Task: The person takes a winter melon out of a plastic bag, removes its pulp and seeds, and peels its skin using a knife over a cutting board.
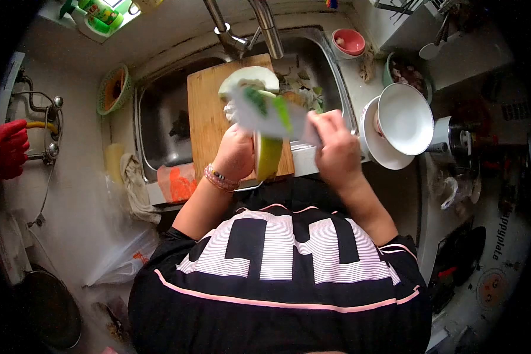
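Observation:
My right hand (335, 141) is wrapped round the handle of a cleaver (268, 118), its broad blade slanting left over the board, with green patches showing on it. My left hand (236, 153) grips a melon piece (269, 154) with yellow-green rind, standing lengthwise near the board's right side. The blade overlaps the top of this piece and hides it partly. Behind the blade, a curved pale melon slice (251, 78) lies on the wooden cutting board (206, 118). White soft bits show beside my left fingertips.
The board bridges a steel sink (162, 112) under a faucet (265, 26). Peelings (307, 88) lie in its right part. White bowls (404, 121) stand at right, a pink bowl (349, 41) behind. A green basket (113, 88) and a cloth (137, 186) are at left.

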A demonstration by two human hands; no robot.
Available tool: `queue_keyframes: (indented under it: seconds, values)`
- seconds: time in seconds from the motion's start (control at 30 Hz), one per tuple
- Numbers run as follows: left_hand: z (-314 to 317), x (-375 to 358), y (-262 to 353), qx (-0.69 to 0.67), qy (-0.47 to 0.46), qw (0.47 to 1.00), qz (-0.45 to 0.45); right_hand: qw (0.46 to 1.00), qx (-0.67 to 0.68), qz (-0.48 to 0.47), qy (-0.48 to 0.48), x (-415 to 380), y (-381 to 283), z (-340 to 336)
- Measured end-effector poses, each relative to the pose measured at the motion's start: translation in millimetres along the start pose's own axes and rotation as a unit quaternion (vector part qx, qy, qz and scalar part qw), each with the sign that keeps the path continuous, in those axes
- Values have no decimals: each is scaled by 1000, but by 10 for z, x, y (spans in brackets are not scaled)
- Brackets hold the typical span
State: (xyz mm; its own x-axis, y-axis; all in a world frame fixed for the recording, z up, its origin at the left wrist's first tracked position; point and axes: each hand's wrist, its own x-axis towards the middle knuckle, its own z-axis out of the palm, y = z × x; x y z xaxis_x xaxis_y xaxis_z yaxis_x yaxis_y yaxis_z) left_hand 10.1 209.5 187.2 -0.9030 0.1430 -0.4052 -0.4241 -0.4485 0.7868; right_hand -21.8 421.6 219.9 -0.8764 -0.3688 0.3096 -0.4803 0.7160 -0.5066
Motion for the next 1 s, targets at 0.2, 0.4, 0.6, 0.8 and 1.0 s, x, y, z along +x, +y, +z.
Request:
queue_keyframes:
  seconds: [0.2, 0.4, 0.6, 0.8, 1.0]
  values:
    - [81, 167, 38, -104, 94, 987, -84, 968, 29, -249, 30, -17, -275, -39]
    - [126, 180, 19, -47, 109, 993, -11, 968, 2, -252, -5, -15, -245, -55]
    - [138, -2, 173, -46, 82, 995, -38, 980, -15, -197, 11, 22, -187, -25]
    - [-102, 53, -110, -402, -248, 882, 1, 983, -75, -161, 42, 64, 7, 59]
    - [95, 8, -81, -251, -108, 961, 49, 988, -54, -128, 63, 3, 81, 132]
